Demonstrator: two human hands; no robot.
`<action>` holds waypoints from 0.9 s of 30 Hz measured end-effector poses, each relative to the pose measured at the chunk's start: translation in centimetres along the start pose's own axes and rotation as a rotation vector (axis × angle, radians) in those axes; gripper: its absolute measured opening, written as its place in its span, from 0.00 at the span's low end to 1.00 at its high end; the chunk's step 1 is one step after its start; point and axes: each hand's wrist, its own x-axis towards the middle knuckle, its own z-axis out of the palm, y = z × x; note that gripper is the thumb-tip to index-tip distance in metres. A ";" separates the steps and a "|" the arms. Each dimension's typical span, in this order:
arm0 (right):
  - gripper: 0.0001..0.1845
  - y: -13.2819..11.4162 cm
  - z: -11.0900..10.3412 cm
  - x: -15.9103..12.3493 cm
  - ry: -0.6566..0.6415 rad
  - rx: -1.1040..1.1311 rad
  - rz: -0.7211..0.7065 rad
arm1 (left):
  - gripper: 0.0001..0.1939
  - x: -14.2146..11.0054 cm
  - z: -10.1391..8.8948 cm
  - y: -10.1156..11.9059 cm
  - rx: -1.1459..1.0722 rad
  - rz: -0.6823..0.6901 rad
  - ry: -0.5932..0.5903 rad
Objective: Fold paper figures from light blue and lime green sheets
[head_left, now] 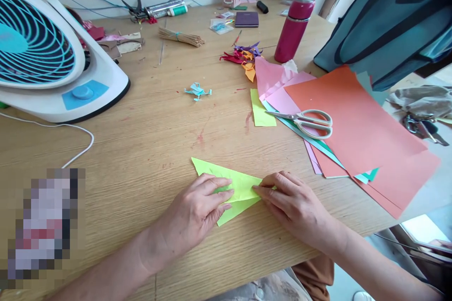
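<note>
A folded lime-green paper [237, 187] lies on the wooden table [148, 150] near its front edge. My left hand [197, 211] lies flat on the paper's left part, fingers stretched out and pressing it down. My right hand [293, 202] presses the paper's right tip with its fingertips held together. Both hands touch the paper; part of it is hidden under them.
Scissors [310, 121] lie on a stack of orange, pink and green sheets [356, 127] at the right. A white and blue fan [45, 51] stands at the left. A red flask [294, 28], small paper figures [198, 91], sticks [180, 36] and a blue bag [388, 28] sit farther back.
</note>
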 end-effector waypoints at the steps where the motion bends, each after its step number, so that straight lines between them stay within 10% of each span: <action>1: 0.12 0.1 0.0 0.0 0.008 0.030 0.026 | 0.11 0.1 -0.1 0.0 -0.035 -0.028 0.010; 15: 0.09 0.1 0.2 1.0 0.002 0.091 0.319 | 0.11 2.7 -0.6 -0.9 -0.103 -0.359 0.062; 27: 0.07 -0.1 0.6 1.5 0.001 0.004 0.381 | 0.10 3.8 -0.3 -1.4 0.094 -0.350 0.036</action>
